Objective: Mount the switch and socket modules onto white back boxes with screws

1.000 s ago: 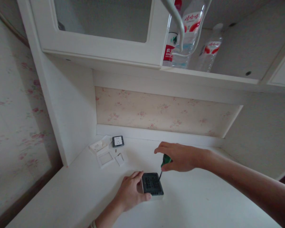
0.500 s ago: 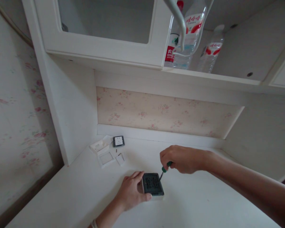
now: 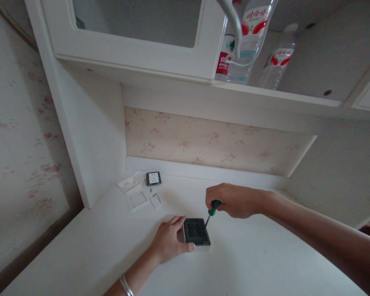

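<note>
A square wall socket (image 3: 196, 232) with its black side up and a white base lies on the white tabletop. My left hand (image 3: 170, 240) grips it from the left, thumb at the near edge and fingers at the far left corner. Closed around a green-handled screwdriver (image 3: 213, 207), my right hand (image 3: 223, 199) holds the tool tilted. Its metal tip meets the socket's right edge; whether it sits in a screw or a slot I cannot make out.
At the back left lie another socket module (image 3: 153, 178), a white box (image 3: 130, 183), a white frame (image 3: 137, 200), a small white plate (image 3: 156, 200) and a tiny brownish piece (image 3: 151, 190). Overhead, a cabinet (image 3: 135, 61) holds plastic bottles (image 3: 254, 28), with a white handle (image 3: 234, 26) hanging down.
The view has tipped slightly, so everything appears a little higher. More of the screwdriver's green handle shows as my right hand's grip has shifted. My left hand keeps its hold on the socket.
</note>
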A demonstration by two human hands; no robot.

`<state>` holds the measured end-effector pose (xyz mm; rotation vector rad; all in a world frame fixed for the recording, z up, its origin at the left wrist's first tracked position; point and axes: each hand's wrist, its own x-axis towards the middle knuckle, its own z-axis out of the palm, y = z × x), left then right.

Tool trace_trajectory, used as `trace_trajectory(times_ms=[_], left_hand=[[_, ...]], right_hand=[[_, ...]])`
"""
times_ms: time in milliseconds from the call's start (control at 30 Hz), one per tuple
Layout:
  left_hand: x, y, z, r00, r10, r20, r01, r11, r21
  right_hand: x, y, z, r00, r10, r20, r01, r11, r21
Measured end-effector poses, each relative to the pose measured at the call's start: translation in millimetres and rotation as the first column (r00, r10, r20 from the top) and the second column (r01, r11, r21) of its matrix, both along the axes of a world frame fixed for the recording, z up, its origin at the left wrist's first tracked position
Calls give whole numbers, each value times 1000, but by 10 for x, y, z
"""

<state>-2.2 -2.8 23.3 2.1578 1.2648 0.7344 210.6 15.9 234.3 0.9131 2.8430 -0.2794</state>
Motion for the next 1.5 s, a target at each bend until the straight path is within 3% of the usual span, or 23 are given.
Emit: trace_trajectory(times_ms=[200, 400, 600, 767, 967, 1233, 1400, 1500], left_hand=[[-7, 9, -3, 1000, -2, 12, 2, 1000, -1], [-3, 16, -23, 1000, 6, 4, -6, 1000, 8], [-6, 22, -43, 1000, 6, 3, -6, 1000, 22], [-4, 14, -31, 1000, 10, 5, -10, 1000, 29], [-1, 6, -21, 1000, 4, 3, -4, 999, 39], [4, 1, -24, 1000, 0, 11, -1, 999, 43], [-13, -6, -24, 1000, -8, 3, 8, 999, 39], [-11, -14, -25, 1000, -20, -1, 20, 999, 33]], right_hand=[[26, -6, 62, 992, -104, 69, 103, 994, 22], [-97, -10, 48, 923, -340, 179, 290, 922, 255], [-113, -35, 63, 967, -205, 150, 186, 974, 131], [-171, -73, 49, 918, -332, 214, 246, 905, 348], [-269, -109, 15, 899, -372, 230, 252, 871, 422], [-291, -140, -92, 865, -490, 104, 397, 797, 456], [-42, -237, -17, 827, -558, -70, 523, 718, 460], [200, -326, -102, 781, -565, -265, 624, 688, 372]])
